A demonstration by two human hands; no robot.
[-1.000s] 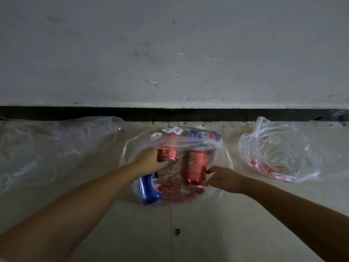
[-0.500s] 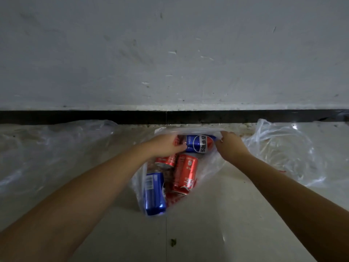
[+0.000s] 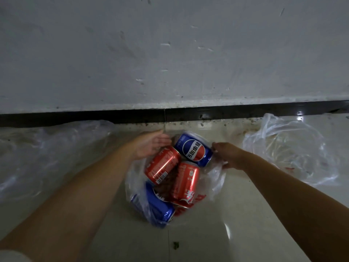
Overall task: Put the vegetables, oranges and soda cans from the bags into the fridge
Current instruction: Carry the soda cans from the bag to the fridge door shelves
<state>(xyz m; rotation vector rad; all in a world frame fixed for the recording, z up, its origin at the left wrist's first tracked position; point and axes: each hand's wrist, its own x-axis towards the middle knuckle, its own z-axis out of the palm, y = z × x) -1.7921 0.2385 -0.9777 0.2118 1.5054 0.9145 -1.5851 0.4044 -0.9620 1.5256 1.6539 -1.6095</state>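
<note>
Bag (image 3: pixel 215 178) mouth spread | left hand (image 3: pixel 151 144) open beside cans (image 3: pixel 187 182) | right hand (image 3: pixel 228 156) pinching rim | bare floor (image 3: pixel 226 233) nearside | lowest can half-veiled

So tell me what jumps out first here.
Four soda cans in a clear bag on the floor's middle: a blue can on top, two red cans below it, another blue one nearest. The left hand and right hand flank the bag's mouth. Crumpled, seemingly empty bags lie either side, by the wall.
</note>
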